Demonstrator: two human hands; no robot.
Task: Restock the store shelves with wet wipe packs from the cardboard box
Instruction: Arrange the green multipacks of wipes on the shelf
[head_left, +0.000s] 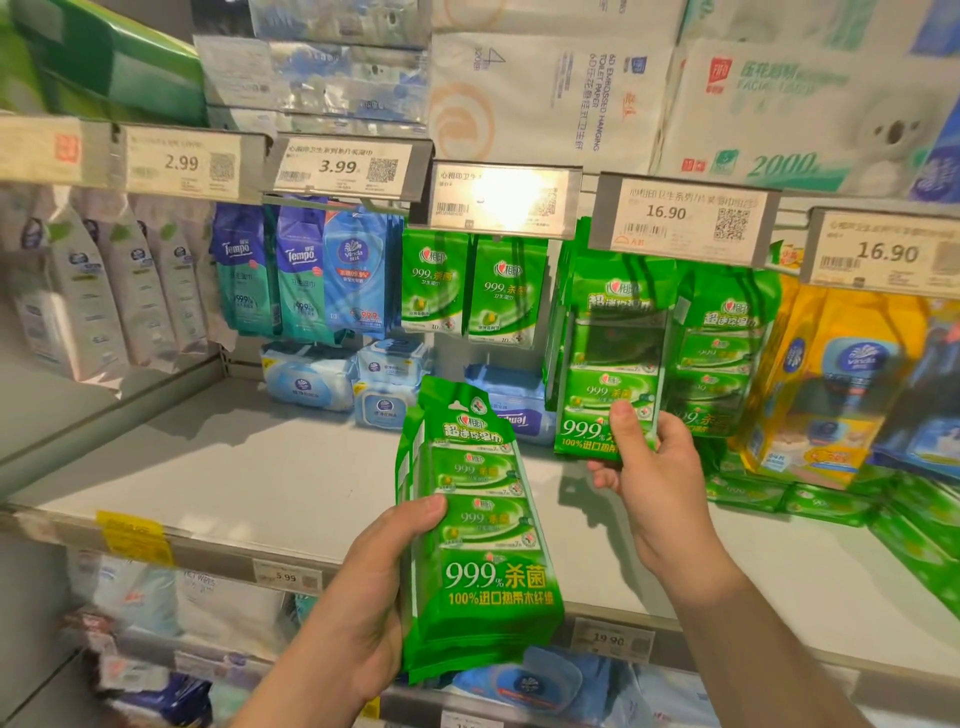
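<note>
- While the left hand (363, 597) grips a stack of green wet wipe packs (483, 530) at lower centre, thumb across the front and fingers hidden behind, the stack stands upright in front of the white shelf (260, 478).
- Right of centre, the right hand (649, 457) pinches the bottom edge of a hanging green pack (613, 364), thumb on the glossy front, fingers curled behind it.
- That pack hangs under a 16.90 price tag (680, 218); a second like pack (722, 358) hangs just beside it to the right.
- Each green pack is a flat, shiny plastic pouch holding several smaller packets stacked inside.
- Smaller green pouches (472, 286) hang at centre, blue Tempo pouches (270, 270) to their left.
- Soft blue-and-white wipe packs with lids (343, 379) lie on the shelf's back.
- Yellow hanging bags (821, 374) fill the right side; loose green packets (810, 499) lie below them.
- Large paper-tissue bundles (545, 88) sit along the top.
- No cardboard box shows.
</note>
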